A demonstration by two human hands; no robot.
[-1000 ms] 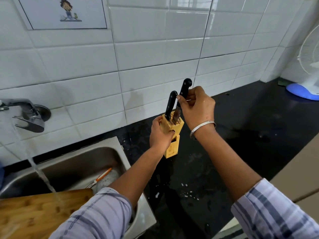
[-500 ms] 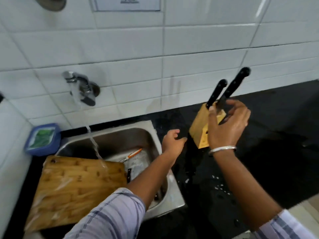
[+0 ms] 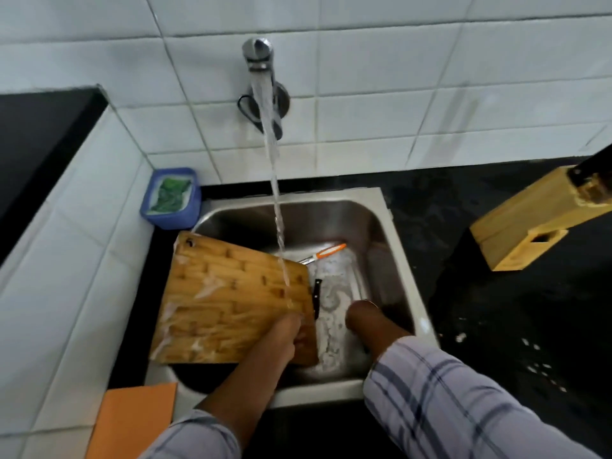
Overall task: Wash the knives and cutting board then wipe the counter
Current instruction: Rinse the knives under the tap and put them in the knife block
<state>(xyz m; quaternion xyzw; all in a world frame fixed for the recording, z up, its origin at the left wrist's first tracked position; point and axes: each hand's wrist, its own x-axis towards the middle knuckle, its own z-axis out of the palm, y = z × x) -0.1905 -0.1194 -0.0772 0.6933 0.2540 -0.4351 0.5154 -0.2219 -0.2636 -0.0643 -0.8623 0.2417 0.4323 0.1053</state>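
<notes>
Left grip point(image 3: 284, 336) clasps the board point(image 3: 228, 303) by its near edge — it leans on the sink point(image 3: 394, 246) rim. Right grip point(image 3: 362, 314) reaches into the sink — clenched or released, cannot tell. Beyond lie a black knife point(image 3: 317, 298) and an orange knife point(image 3: 326, 252); tap point(image 3: 260, 58) water hits the board.

Left grip point(image 3: 285, 333) now on cutting board point(image 3: 228, 303)

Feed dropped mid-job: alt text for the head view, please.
Left hand grips the cutting board, tilted in the sink under the running tap. Right arm reaches into it, where an orange-handled knife and a black-handled knife lie.
</notes>
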